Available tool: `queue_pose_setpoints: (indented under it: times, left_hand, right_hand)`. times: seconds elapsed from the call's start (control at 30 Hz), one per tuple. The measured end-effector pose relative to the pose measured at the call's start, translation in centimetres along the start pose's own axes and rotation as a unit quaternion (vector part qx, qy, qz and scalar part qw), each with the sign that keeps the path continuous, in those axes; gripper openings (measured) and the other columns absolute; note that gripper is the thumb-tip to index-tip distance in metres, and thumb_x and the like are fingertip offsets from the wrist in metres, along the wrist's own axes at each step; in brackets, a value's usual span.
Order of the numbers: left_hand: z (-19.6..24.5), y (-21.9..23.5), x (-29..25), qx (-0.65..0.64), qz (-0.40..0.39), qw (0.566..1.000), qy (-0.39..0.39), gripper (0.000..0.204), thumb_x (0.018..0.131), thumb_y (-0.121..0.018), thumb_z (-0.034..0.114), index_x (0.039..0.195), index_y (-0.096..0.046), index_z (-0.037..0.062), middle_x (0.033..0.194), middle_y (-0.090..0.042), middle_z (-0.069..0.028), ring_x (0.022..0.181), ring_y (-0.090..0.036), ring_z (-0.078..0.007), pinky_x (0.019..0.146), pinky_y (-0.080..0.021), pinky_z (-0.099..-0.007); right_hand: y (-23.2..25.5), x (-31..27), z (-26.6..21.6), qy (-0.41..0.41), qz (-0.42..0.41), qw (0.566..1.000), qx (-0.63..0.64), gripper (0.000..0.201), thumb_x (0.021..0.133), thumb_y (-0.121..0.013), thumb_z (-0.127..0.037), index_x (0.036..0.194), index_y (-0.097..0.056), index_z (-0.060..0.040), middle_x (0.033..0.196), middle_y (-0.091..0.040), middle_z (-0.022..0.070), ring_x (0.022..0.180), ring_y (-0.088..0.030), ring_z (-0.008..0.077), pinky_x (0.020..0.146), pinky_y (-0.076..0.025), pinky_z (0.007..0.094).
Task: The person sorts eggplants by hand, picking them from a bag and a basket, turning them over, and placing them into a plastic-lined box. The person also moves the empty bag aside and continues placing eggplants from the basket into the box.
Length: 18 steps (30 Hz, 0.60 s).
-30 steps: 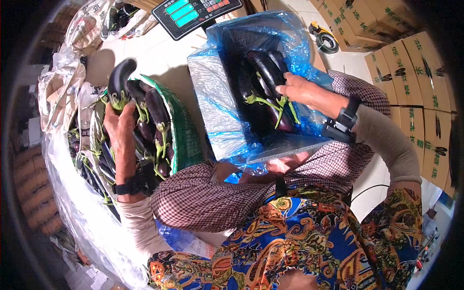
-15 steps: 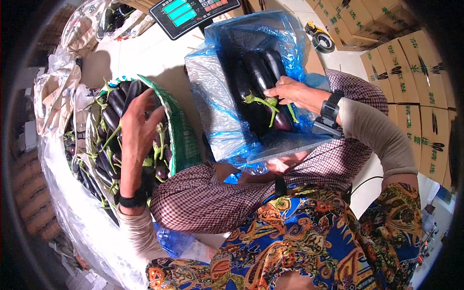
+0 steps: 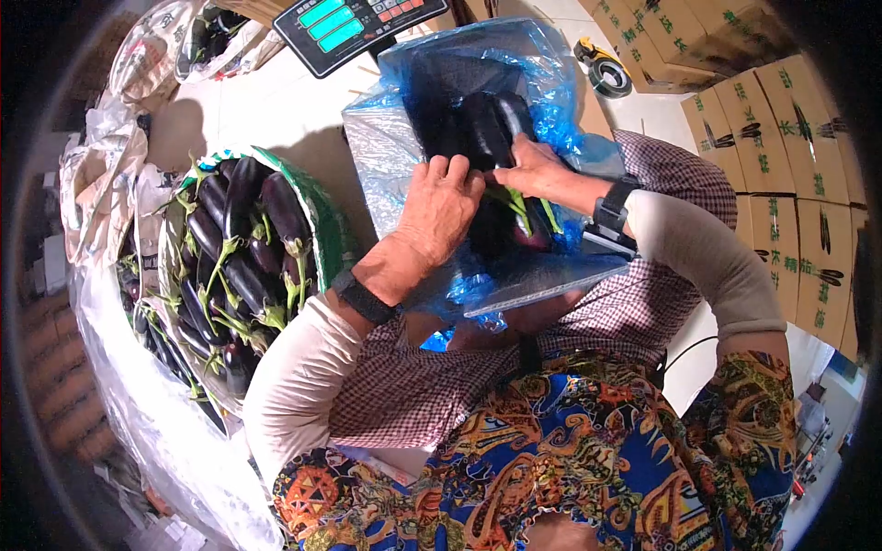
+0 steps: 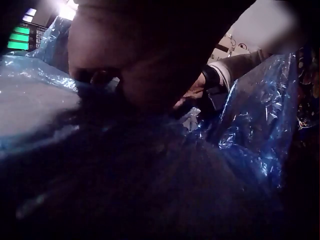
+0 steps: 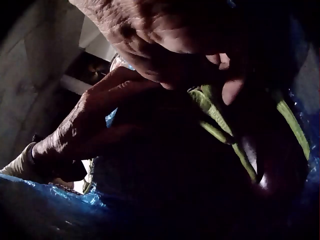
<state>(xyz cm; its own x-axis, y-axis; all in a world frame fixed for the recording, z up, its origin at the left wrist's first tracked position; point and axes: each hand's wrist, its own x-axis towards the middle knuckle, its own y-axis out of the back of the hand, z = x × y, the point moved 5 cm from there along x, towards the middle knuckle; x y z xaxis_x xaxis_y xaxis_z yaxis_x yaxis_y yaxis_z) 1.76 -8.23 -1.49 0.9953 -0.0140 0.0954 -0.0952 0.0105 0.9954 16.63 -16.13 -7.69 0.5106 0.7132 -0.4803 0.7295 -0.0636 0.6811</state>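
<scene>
Several dark purple eggplants [image 3: 487, 129] with green stems lie in a box lined with blue plastic film [image 3: 551, 55]. My right hand [image 3: 542, 176] grips one near its stem end. In the right wrist view, its fingertip is beside a green calyx [image 5: 212, 107]. My left hand [image 3: 432, 211] reaches into the box's left side, fingers bent and knuckles up, close to the right thumb. Its fingertips are in shadow, and I cannot tell whether they hold an eggplant. The left wrist view is mostly dark, with the blue film [image 4: 255, 135] around the hand.
A green-edged woven sack [image 3: 331, 211] full of eggplants stands at the left, beside clear plastic sheeting [image 3: 138, 413]. A scale with a lit display [image 3: 335, 28] is behind the box. Tape [image 3: 608, 77] lies at the back right, near stacked cartons [image 3: 772, 156].
My left hand held an eggplant above the sack, lowered over the sack's eggplants, then moved right into the box. My right hand stayed on the eggplants in the box, shifting slightly left.
</scene>
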Motion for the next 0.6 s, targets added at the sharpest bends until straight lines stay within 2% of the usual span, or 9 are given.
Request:
queue_pose_setpoints:
  times: [0.07, 0.1, 0.17, 0.27, 0.37, 0.4, 0.47, 0.53, 0.6]
  left_hand:
    - [0.1, 0.1, 0.1, -0.011, -0.018, 1.0, 0.011, 0.032, 0.077, -0.06, 0.012, 0.109, -0.062, 0.0077, 0.101, -0.049, -0.0105, 0.096, -0.049, -0.0281, 0.081, -0.043, -0.0394]
    - [0.1, 0.0, 0.2, -0.012, -0.019, 1.0, 0.006, 0.032, 0.077, -0.061, 0.013, 0.108, -0.062, 0.0074, 0.101, -0.049, -0.0105, 0.096, -0.048, -0.028, 0.081, -0.043, -0.0391]
    - [0.1, -0.4, 0.2, -0.013, -0.021, 1.0, -0.003, 0.031, 0.076, -0.061, 0.013, 0.107, -0.062, 0.0066, 0.101, -0.049, -0.0105, 0.096, -0.048, -0.0278, 0.081, -0.043, -0.0385]
    - [0.3, -0.7, 0.4, -0.046, 0.014, 0.999, -0.011, 0.029, 0.076, -0.061, 0.014, 0.104, -0.062, 0.0055, 0.1, -0.048, -0.0105, 0.096, -0.048, -0.0279, 0.082, -0.043, -0.0387]
    - [0.4, -0.8, 0.7, -0.056, -0.026, 0.998, -0.01, 0.029, 0.075, -0.062, 0.014, 0.103, -0.062, 0.0051, 0.099, -0.049, -0.0112, 0.097, -0.047, -0.0289, 0.083, -0.044, -0.0391]
    - [0.4, -0.4, 0.5, -0.073, 0.009, 0.997, -0.017, 0.027, 0.076, -0.062, 0.015, 0.101, -0.062, 0.0049, 0.098, -0.049, -0.0123, 0.094, -0.048, -0.0297, 0.083, -0.044, -0.0386]
    - [-0.2, 0.3, 0.3, -0.142, 0.027, 0.989, -0.015, 0.031, 0.077, -0.064, 0.013, 0.106, -0.061, 0.0037, 0.102, -0.051, -0.0148, 0.096, -0.05, -0.0326, 0.085, -0.045, -0.0408]
    - [-1.4, 3.5, -0.2, -0.212, 0.119, 0.97, 0.024, 0.038, 0.076, -0.068, 0.011, 0.112, -0.059, 0.0024, 0.109, -0.053, -0.0173, 0.1, -0.052, -0.0361, 0.088, -0.046, -0.044]
    - [-4.3, 6.9, -0.9, -0.181, 0.18, 0.966, 0.048, 0.046, 0.076, -0.07, 0.008, 0.12, -0.057, 0.0032, 0.117, -0.054, -0.0188, 0.105, -0.054, -0.0391, 0.091, -0.047, -0.0446]
  right_hand:
    - [-0.9, 0.4, 0.0, 0.035, 0.009, 0.999, -0.008, 0.062, 0.079, -0.073, -0.035, 0.115, -0.044, 0.0068, 0.092, -0.062, 0.0244, 0.09, -0.064, 0.0372, 0.078, -0.05, 0.0442]
    - [-1.1, 0.1, -0.4, 0.04, 0.007, 0.999, -0.021, 0.062, 0.079, -0.072, -0.032, 0.116, -0.042, 0.007, 0.094, -0.062, 0.0269, 0.093, -0.063, 0.0413, 0.08, -0.05, 0.0465]
    - [-1.4, 0.3, 0.0, 0.047, -0.001, 0.999, -0.022, 0.06, 0.079, -0.071, -0.03, 0.117, -0.041, 0.0067, 0.096, -0.062, 0.0279, 0.096, -0.063, 0.0426, 0.081, -0.05, 0.047]
    - [-1.4, 0.2, -0.1, 0.037, -0.02, 0.998, -0.055, 0.055, 0.079, -0.069, -0.025, 0.116, -0.041, 0.0047, 0.097, -0.063, 0.0298, 0.099, -0.062, 0.0448, 0.082, -0.05, 0.0478]
    - [-1.0, 0.4, 0.0, 0.061, -0.048, 0.995, -0.06, 0.052, 0.078, -0.067, -0.026, 0.114, -0.042, 0.0037, 0.096, -0.062, 0.0303, 0.098, -0.061, 0.0467, 0.082, -0.05, 0.049]
    - [-0.9, 0.4, 0.1, 0.077, -0.052, 0.994, -0.05, 0.051, 0.078, -0.066, -0.027, 0.112, -0.043, 0.0035, 0.096, -0.063, 0.0301, 0.097, -0.061, 0.0476, 0.081, -0.05, 0.0495]
    - [-0.5, 0.2, 0.5, 0.138, -0.049, 0.985, -0.093, 0.05, 0.079, -0.066, -0.032, 0.11, -0.049, 0.0032, 0.101, -0.062, 0.0275, 0.098, -0.061, 0.0456, 0.082, -0.05, 0.048]
    - [1.2, -1.2, -0.4, 0.225, 0.062, 0.958, -0.164, 0.04, 0.082, -0.066, -0.028, 0.104, -0.056, 0.0033, 0.102, -0.062, 0.026, 0.095, -0.062, 0.0434, 0.08, -0.05, 0.0464]
    - [4.5, -3.3, -1.6, 0.352, 0.136, 0.914, -0.147, 0.037, 0.086, -0.066, -0.026, 0.107, -0.059, 0.0028, 0.107, -0.058, 0.023, 0.095, -0.061, 0.0382, 0.081, -0.05, 0.0425]
